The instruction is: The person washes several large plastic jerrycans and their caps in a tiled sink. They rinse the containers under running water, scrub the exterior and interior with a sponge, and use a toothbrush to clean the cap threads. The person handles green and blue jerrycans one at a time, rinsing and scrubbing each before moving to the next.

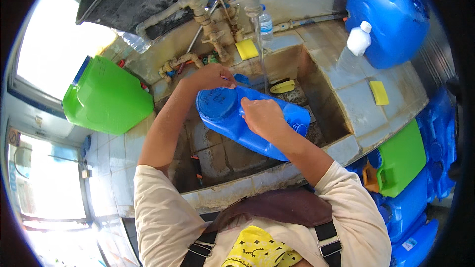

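The blue jerrycan (245,136) is held over the tiled sink (237,187), tilted, its wide end toward the worker's left; whether it also rests on the basin floor, I cannot tell. Probably it is kept there so that the water falls into the sink, for a stream (261,64) runs down just behind it. The right hand (263,116) has its grip closed on the jerrycan near the handle, I think to steady the body. The left hand (217,76) touches the far edge of the round lid (216,104); how firm this grip is, I cannot tell. A yellow sponge (379,92) lies on the bench (352,106), perhaps for easy reach. The jerrycan looks glossy and smooth, with dark handwriting on its lid and a small ribbed cap (300,128) at the other end.
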`<state>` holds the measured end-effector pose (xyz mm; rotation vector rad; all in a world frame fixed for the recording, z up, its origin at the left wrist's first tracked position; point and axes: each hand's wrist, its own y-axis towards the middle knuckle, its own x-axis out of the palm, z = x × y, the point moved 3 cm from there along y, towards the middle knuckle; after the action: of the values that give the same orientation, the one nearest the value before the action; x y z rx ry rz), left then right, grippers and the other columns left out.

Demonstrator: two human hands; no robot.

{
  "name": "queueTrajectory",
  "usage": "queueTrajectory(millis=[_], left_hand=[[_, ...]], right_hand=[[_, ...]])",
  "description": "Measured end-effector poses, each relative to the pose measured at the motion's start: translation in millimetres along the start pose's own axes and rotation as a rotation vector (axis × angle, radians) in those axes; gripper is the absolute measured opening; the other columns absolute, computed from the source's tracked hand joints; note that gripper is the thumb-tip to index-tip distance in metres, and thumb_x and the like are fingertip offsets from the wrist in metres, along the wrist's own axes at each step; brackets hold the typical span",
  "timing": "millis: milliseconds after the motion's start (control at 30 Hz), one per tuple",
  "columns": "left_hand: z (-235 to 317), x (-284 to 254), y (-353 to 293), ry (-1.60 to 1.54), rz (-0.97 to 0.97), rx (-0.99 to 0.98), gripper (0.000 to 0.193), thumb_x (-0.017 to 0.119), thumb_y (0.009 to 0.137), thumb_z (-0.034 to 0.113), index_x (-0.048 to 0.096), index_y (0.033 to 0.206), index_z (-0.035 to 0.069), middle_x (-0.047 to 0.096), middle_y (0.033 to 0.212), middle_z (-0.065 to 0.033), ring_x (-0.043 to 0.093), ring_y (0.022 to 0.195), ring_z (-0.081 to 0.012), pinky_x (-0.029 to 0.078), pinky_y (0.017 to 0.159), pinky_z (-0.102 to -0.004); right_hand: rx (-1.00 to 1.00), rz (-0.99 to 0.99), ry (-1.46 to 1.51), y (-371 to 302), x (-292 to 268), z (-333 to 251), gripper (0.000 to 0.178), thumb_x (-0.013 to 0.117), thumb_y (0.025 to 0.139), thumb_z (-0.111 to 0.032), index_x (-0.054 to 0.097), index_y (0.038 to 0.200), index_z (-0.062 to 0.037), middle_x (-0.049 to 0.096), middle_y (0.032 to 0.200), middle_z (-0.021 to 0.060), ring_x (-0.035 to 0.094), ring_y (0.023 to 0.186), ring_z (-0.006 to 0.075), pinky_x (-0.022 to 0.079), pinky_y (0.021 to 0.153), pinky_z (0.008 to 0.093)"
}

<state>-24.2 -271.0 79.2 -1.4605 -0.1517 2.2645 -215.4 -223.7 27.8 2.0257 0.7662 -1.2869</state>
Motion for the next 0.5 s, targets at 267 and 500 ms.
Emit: queueTrajectory(millis=[267, 500], left_hand=[[39, 7, 44, 0.697, -0.246, -0.109, 0.023, 0.069, 0.071, 0.022, 0.075, 0.089, 0.009, 0.071, 0.082, -0.014, 0.068, 0.077, -0.0334, 0.055, 0.069, -0.0427], [52, 25, 43, 0.901, -0.154, 0.123, 0.012, 0.069, 0.075, 0.017, 0.074, 0.081, 0.008, 0.072, 0.087, -0.0131, 0.07, 0.083, -0.0296, 0.057, 0.07, -0.041]], right_hand=[[0.044, -0.1, 0.095, 1, -1, 0, 0.016, 0.06, 0.085, -0.014, 0.058, 0.098, -0.0039, 0.07, 0.079, 0.0147, 0.069, 0.077, 0.0323, 0.053, 0.065, 0.0461], [0.03, -0.138, 0.033, -1, -6, -1, 0.018, 0.054, 0.088, -0.012, 0.061, 0.103, -0.0051, 0.072, 0.086, 0.0138, 0.072, 0.081, 0.0291, 0.056, 0.069, 0.0409]])
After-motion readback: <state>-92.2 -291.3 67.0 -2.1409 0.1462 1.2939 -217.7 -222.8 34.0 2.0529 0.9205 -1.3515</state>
